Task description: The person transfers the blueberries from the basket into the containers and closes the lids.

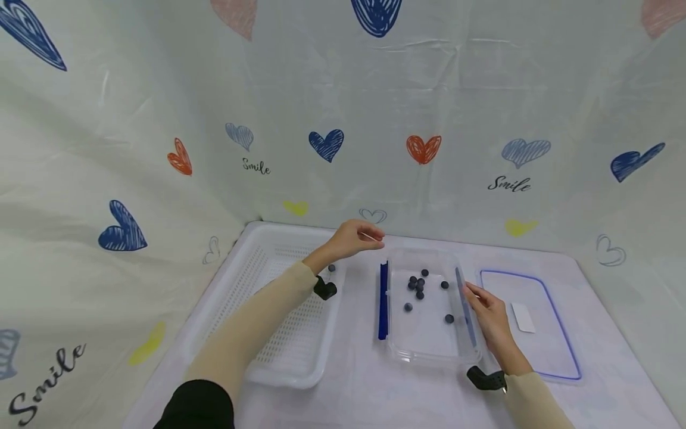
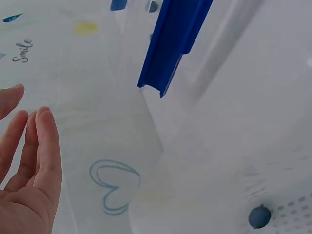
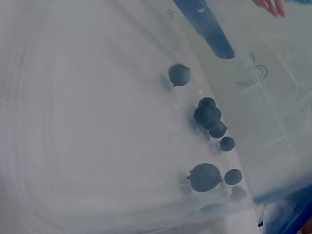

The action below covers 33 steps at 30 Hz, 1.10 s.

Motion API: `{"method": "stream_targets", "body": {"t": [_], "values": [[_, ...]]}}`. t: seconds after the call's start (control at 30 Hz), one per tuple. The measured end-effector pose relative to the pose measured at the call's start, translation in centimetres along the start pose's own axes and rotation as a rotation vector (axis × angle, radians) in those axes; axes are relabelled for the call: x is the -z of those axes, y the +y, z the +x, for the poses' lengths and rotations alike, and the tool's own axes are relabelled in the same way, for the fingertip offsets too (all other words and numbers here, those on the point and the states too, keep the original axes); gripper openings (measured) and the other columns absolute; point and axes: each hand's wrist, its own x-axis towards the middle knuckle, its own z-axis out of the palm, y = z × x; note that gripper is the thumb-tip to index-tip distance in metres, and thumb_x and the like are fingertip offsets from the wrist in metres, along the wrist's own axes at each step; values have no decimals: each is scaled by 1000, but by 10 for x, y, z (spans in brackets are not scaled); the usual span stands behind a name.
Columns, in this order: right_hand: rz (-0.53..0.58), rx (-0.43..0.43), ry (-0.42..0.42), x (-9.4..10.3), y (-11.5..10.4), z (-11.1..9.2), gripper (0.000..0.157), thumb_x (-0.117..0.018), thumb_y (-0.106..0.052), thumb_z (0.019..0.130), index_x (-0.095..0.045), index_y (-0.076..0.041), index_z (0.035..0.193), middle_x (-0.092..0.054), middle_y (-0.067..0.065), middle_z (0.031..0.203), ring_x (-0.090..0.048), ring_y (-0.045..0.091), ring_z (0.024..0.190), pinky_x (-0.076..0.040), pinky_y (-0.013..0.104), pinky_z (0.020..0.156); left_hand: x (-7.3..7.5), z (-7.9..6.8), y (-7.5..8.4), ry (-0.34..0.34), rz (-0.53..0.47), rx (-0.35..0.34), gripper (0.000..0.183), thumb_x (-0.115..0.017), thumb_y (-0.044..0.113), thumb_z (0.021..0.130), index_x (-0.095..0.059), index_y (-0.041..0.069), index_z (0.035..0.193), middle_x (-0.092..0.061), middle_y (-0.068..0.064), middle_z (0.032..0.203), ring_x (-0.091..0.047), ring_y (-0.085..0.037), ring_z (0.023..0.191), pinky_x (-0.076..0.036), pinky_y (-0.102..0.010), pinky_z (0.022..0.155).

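My left hand [image 1: 355,238] hovers between the white basket and the clear plastic container [image 1: 399,356], near their far ends. In the left wrist view its thumb stands apart from loosely bent fingers [image 2: 48,146], with nothing between them. With my right hand [image 1: 490,316] I hold the container's right side at its raised blue latch flap [image 1: 467,310]. Several blueberries [image 1: 449,319] lie on the container floor, some clustered toward the far left. In the white perforated basket [image 1: 252,375], one blueberry [image 1: 331,267] shows beside my left wrist; my left arm hides part of the basket.
A clear lid [image 1: 552,351] with a blue seal lies flat on the table right of the container, bearing a white label [image 1: 523,317]. The container's left blue latch flap [image 1: 383,302] sticks outward. A heart-printed curtain [image 1: 461,196] hangs behind the table.
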Motion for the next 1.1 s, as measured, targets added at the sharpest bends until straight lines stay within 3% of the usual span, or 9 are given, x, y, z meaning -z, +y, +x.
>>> {"method": "stream_targets", "body": {"t": [0.53, 0.9, 1.1], "values": [[-6, 14, 28, -1, 1, 0, 60, -56, -47, 100, -52, -5, 144, -54, 14, 136, -50, 4, 95, -42, 13, 78, 25, -19, -23, 102, -115, 27, 27, -76, 13, 91, -71, 1, 114, -72, -8, 109, -68, -20, 99, -54, -29, 89], [-2, 13, 3, 0, 1, 1, 62, -53, -47, 101, -49, -5, 146, -50, 16, 143, -48, 6, 102, -40, 12, 81, 36, -33, -47, 152, -91, 42, 29, -76, 16, 91, -71, 1, 115, -72, -9, 110, -67, -22, 100, -54, -34, 90], [1, 5, -21, 2, 0, 0, 64, -52, -48, 102, -46, -5, 148, -45, 17, 149, -47, 0, 106, -39, 11, 85, 40, -40, -64, 172, -81, 83, 31, -76, 18, 91, -71, 1, 117, -71, -10, 113, -66, -25, 104, -54, -37, 92]]}}
